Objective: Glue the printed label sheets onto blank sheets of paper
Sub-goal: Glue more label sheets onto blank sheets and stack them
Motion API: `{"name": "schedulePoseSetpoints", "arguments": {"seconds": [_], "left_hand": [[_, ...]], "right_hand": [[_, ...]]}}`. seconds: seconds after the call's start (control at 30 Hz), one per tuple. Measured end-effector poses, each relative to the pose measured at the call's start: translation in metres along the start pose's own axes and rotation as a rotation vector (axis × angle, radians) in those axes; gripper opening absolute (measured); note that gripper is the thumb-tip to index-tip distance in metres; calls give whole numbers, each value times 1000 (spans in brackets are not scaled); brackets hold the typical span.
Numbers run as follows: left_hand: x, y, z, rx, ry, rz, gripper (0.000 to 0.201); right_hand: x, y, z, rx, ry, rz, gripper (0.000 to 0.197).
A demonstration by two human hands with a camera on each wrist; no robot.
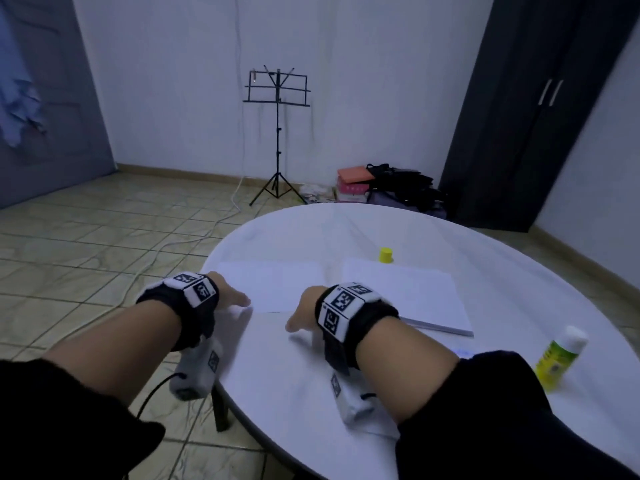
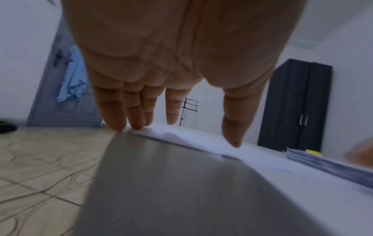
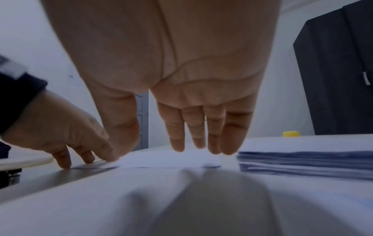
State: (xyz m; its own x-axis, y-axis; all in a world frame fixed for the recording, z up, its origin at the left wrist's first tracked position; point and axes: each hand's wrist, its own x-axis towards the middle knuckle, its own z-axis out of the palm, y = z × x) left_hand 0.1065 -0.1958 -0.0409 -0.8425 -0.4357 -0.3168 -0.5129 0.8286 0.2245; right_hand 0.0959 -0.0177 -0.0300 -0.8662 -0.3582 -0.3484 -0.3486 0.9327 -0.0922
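A single white sheet (image 1: 277,285) lies flat on the round white table (image 1: 311,375), left of a stack of white paper (image 1: 408,292). My left hand (image 1: 235,299) touches the sheet's near left corner with straight fingers (image 2: 119,121), thumb spread apart. My right hand (image 1: 301,313) rests its straight fingertips (image 3: 177,143) on the sheet's near edge (image 3: 165,159), just left of the stack (image 3: 302,161). Neither hand holds anything. A green-and-yellow glue bottle (image 1: 559,358) with a white top stands at the near right. Its yellow cap (image 1: 385,255) stands behind the stack. No print shows on any sheet.
The table's left edge (image 1: 221,258) runs close beside my left hand, with tiled floor below. A music stand (image 1: 277,133), bags and boxes (image 1: 381,185) and a dark wardrobe (image 1: 519,116) are by the far wall. A cable (image 1: 194,237) trails across the floor.
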Motion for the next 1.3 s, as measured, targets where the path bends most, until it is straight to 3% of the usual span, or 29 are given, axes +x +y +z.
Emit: {"name": "schedulePoseSetpoints", "arguments": {"seconds": [0.17,0.33,0.4,0.47,0.57,0.6,0.7,0.8,0.9,1.07,1.1,1.2,1.3], "left_hand": [[13,-5,-16,-264,-37,-29,61],[25,-14,-20,-576,-87,-112,39],[22,-12,-19,-549,-50,-128,35],[17,-11,-20,-343,-3,-80,31],[15,-14,-18,-20,43,-71,49],[14,-15,-17,9,74,-55,43],[6,-13,-16,-284,92,48,12],[-4,-8,-22,-564,222,186,14],[-21,0,-35,-624,326,334,15],[-50,14,-44,-830,257,466,14],[-57,18,-42,-845,247,477,12],[-76,35,-28,-804,182,500,13],[-96,52,-9,-734,69,487,18]], "right_hand": [[15,-10,2,-135,4,-31,42],[18,-13,-1,-97,-49,32,35],[16,-13,-2,-77,-51,56,37],[14,-12,-2,-62,-54,77,39],[9,-10,-1,-33,-58,92,41],[8,-9,0,-14,-56,88,41],[6,-5,2,58,-52,65,38],[-3,-1,-2,231,25,76,47],[-18,11,-14,597,194,127,62],[-49,56,-25,1037,453,287,86],[-55,69,-24,1103,442,300,84],[-85,103,-14,1245,357,282,50],[-113,138,4,1183,394,331,42]]}}
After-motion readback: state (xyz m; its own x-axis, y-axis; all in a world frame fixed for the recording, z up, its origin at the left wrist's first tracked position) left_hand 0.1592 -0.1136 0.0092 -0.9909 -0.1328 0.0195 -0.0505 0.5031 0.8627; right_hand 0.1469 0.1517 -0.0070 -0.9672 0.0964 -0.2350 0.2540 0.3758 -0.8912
